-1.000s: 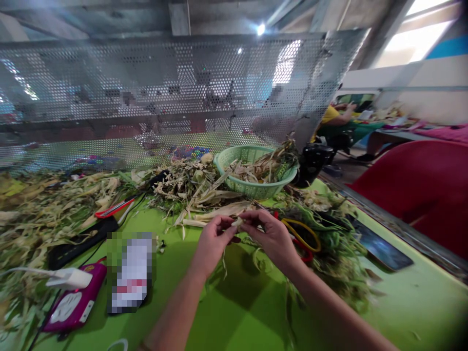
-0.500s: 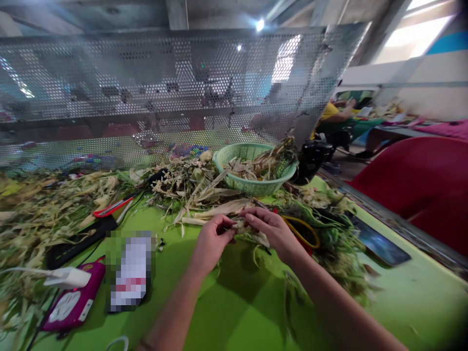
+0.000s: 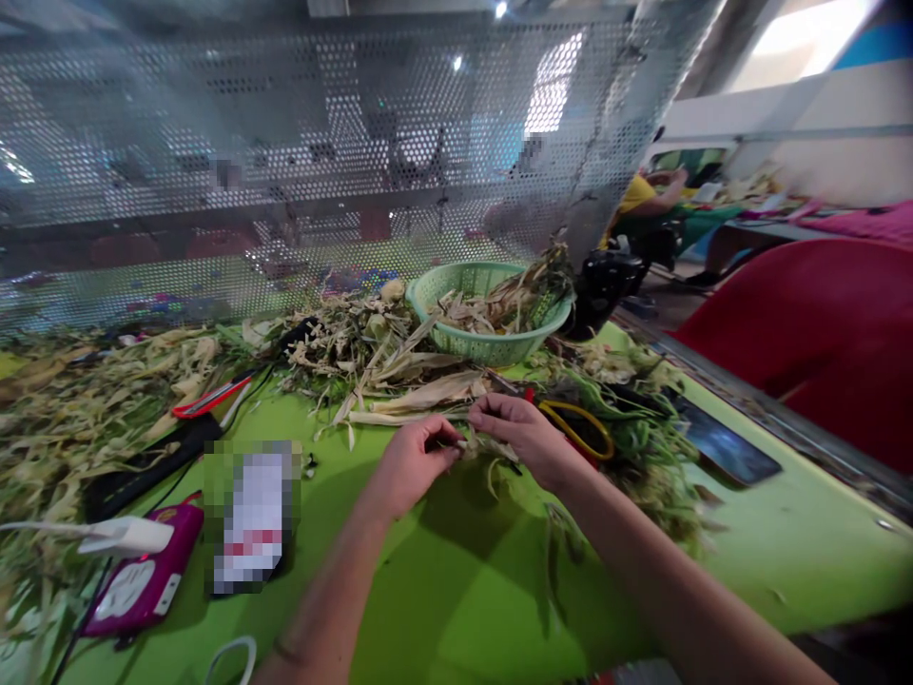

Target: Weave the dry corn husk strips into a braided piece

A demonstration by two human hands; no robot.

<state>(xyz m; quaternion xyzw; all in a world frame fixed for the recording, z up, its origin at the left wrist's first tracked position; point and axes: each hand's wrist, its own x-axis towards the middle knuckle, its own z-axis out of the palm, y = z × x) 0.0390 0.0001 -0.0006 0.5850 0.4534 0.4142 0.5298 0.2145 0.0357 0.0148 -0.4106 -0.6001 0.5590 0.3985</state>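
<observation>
As my left hand (image 3: 417, 461) pinches a small pale plant piece (image 3: 469, 446) at its fingertips over the green table (image 3: 456, 599), my right hand (image 3: 519, 433) bends its fingers close beside it, though I can't tell whether they grip anything. Just right of that hand shows a yellow handle loop (image 3: 608, 440), and beyond both hands dry husks (image 3: 432, 391) lie before the green basket (image 3: 492, 347).
</observation>
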